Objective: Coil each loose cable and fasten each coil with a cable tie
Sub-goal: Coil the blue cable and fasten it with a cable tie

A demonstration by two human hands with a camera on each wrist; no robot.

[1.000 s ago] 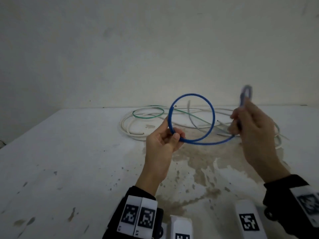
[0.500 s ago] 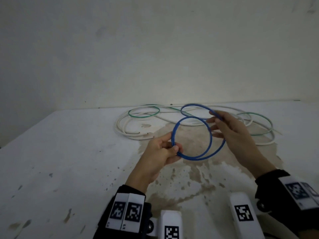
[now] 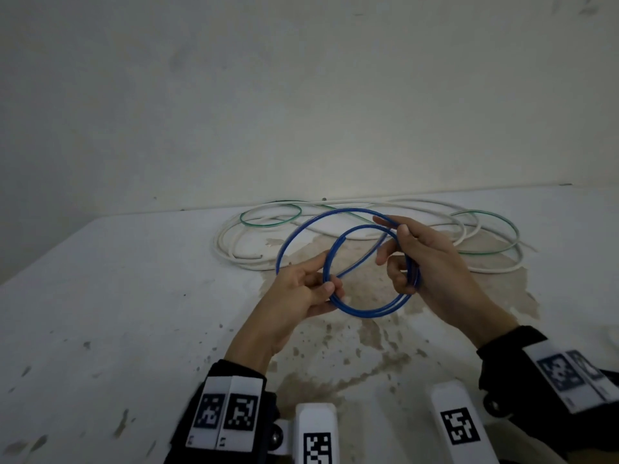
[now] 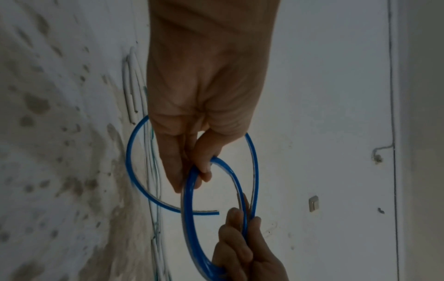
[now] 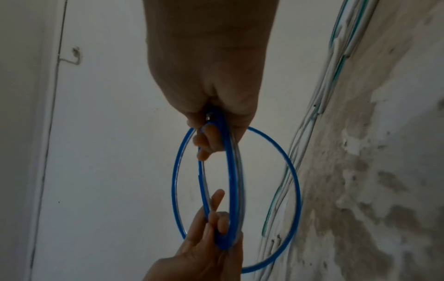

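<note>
A blue cable (image 3: 365, 311) is wound into two or three loops and held above the table between both hands. My left hand (image 3: 311, 291) pinches the loops at their left side between thumb and fingers. My right hand (image 3: 407, 259) grips the right side with curled fingers. One larger loop (image 3: 284, 244) stands out wider than the rest. In the left wrist view the blue cable (image 4: 190, 218) has a free end (image 4: 216, 212) sticking out. The right wrist view shows the blue cable (image 5: 231, 180) running from my right hand (image 5: 211, 133) to my left hand (image 5: 216, 233).
Loose white cable (image 3: 234, 256) and thin green cable (image 3: 271, 216) lie tangled on the white stained table (image 3: 100, 313) against the back wall, behind the hands. The green cable loops again at the right (image 3: 502, 242). No cable tie shows.
The right hand swung down and left from a raised position, laying another turn of blue cable onto the coil. The left hand stayed pinching the coil. The coil sits lower now.
</note>
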